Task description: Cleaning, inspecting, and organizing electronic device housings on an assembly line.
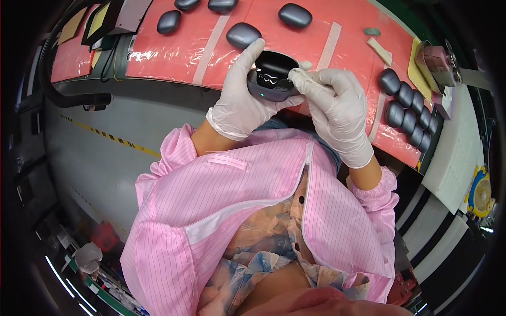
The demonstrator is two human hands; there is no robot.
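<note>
An earbud charging case (270, 90), dark and glossy with its lid raised, rests in my white-gloved left hand (235, 105). That hand's thumb lies along the case's left side, and the fingers wrap behind and beneath it. A small green light glows on the front of the case. My right hand (340, 108), gloved too, has its thumb and forefinger pinched together at the case's right edge. What sits between those fingertips, if anything, is hidden. Just beyond the left thumb lies a closed grey-blue case (243, 35).
Several closed cases, one of them a grey case (295, 16), lie along the far side of the red mat (174, 55). More closed cases (408, 113) stand grouped at the right. A yellow pad (419, 68) and a clear pinkish container (438, 60) are behind them. A black hose (74, 100) curves at left.
</note>
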